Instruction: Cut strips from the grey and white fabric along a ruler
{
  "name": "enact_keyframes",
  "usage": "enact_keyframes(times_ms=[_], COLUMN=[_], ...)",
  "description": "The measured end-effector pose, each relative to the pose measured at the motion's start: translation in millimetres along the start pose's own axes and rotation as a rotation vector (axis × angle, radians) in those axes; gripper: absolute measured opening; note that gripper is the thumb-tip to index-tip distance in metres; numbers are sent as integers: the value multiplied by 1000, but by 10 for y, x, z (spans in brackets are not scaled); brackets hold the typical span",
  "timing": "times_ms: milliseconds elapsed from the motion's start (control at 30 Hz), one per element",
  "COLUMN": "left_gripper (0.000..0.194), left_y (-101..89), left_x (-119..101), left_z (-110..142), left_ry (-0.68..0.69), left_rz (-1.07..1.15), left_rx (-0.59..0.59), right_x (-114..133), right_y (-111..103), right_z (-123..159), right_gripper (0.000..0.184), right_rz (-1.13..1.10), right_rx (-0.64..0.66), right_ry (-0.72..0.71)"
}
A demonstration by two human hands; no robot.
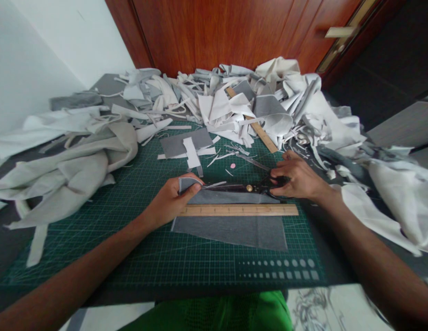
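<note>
My right hand point(293, 177) is closed round the handles of black scissors point(250, 188), whose blades point left along the upper edge of a grey fabric piece point(227, 197). The left end of that fabric is pinched between thumb and fingers of my left hand point(179, 192). A thin pale sliver lies along the blades near the left fingertips. Just below runs a wooden ruler point(241, 210) with its left end by my left hand. Another grey fabric piece point(231, 231) lies flat, its upper edge at or under the ruler; I cannot tell which.
A green cutting mat point(138, 262) covers the table's middle. Behind it rises a heap of white and grey fabric scraps point(224, 105), with a second wooden ruler point(264, 135) partly buried. Crumpled cloth point(72, 179) lies at left, more white fabric point(396, 197) at right. A wooden door point(217, 37) stands behind.
</note>
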State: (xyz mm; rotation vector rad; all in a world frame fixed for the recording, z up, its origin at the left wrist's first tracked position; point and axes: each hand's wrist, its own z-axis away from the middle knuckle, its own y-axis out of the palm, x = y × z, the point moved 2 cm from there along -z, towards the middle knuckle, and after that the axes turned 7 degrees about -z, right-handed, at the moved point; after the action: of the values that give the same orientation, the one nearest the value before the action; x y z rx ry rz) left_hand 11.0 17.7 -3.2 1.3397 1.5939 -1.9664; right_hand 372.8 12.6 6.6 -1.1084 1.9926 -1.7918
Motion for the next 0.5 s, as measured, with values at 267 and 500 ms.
enact_keyframes(times_ms=[267,500], left_gripper=[28,30], left_y=[0,-7], left_x=[10,-4], left_z=[3,8], left_ry=[-7,-2], left_rz=[3,-7], left_rx=[1,14], right_x=[0,-45], right_y=[-14,-17], right_z=[12,25], right_gripper=[32,26], right_rz=[6,7], right_rx=[-6,-135], right_ry=[25,72])
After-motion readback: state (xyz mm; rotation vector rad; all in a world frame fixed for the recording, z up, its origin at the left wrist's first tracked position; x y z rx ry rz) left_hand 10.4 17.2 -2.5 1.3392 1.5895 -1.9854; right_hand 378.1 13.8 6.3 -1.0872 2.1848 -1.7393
